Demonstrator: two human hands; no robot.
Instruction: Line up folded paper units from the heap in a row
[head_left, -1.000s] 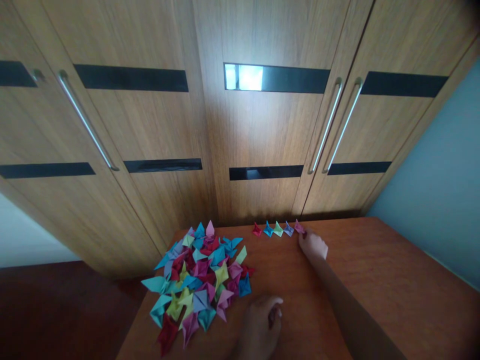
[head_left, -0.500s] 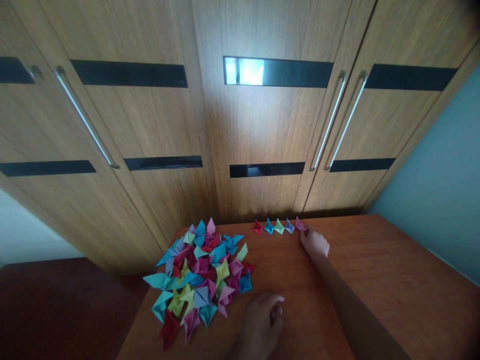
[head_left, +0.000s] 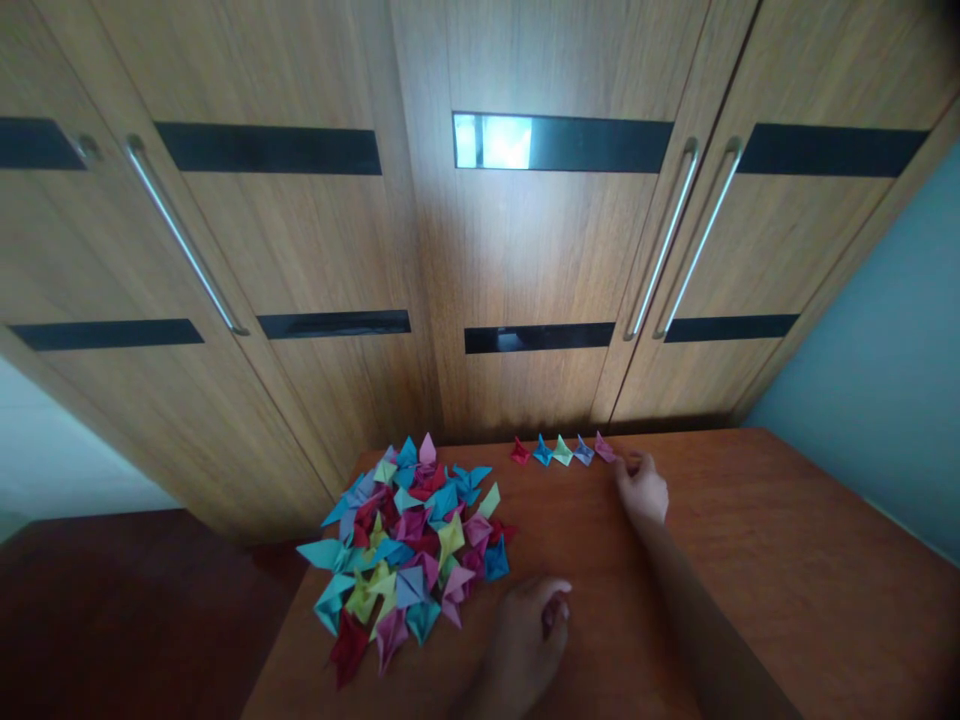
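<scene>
At the table's back edge, my right hand is just beside a pink paper crane, the rightmost in a row. Its fingers are slightly apart with nothing visible between them. To the left in that row stand a lilac crane, a pale green crane, a blue crane and a red crane. My left hand rests near the front, loosely curled, its thumb and forefinger a little apart and holding nothing visible. Left of it spreads a heap of folded paper cranes in many colours.
Everything lies on a reddish-brown wooden table. A wooden wardrobe with long metal handles stands right behind its back edge. A pale blue wall borders the right side, and dark floor shows at the left.
My right hand has let go of the pink crane and drawn slightly to the right of it. The crane stays in the row. My left hand keeps its place, and the view has shifted slightly.
</scene>
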